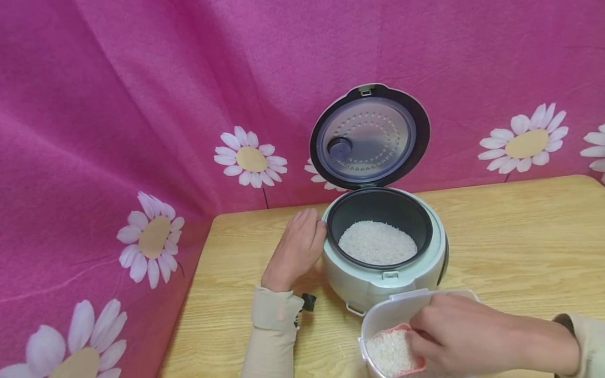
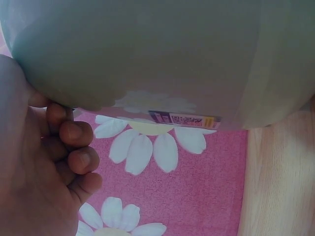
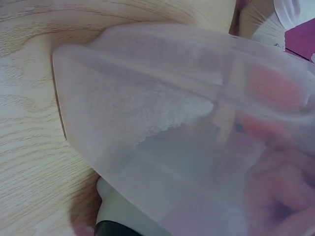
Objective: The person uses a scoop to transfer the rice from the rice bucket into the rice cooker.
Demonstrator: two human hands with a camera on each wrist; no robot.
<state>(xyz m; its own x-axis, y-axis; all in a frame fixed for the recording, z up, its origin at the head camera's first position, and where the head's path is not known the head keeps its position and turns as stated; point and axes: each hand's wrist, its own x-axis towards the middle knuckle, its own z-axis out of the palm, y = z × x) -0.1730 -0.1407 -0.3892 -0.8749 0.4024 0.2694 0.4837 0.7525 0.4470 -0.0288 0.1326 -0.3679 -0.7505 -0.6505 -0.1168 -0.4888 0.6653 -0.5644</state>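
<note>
A rice cooker (image 1: pixel 386 280) stands with its lid (image 1: pixel 373 133) raised, and white rice (image 1: pixel 378 243) lies in its dark inner pot. My left hand (image 1: pixel 296 242) rests against the cooker's left side near the rim. In the left wrist view its fingers (image 2: pixel 81 160) are loosely bent beside the cooker's body (image 2: pixel 162 59). My right hand (image 1: pixel 452 334) reaches into a clear plastic container (image 1: pixel 387 314) and grips a pink measuring cup (image 1: pixel 414 366) heaped with rice. Through the container wall (image 3: pixel 123 78), the right wrist view shows blurred rice (image 3: pixel 182 115) and the hand (image 3: pixel 280 191).
The container stands in front of the cooker on a light wooden table (image 1: pixel 524 237). A pink cloth with large white daisies (image 1: pixel 251 157) hangs behind and left of the table. A label (image 2: pixel 184 119) shows on the cooker's side.
</note>
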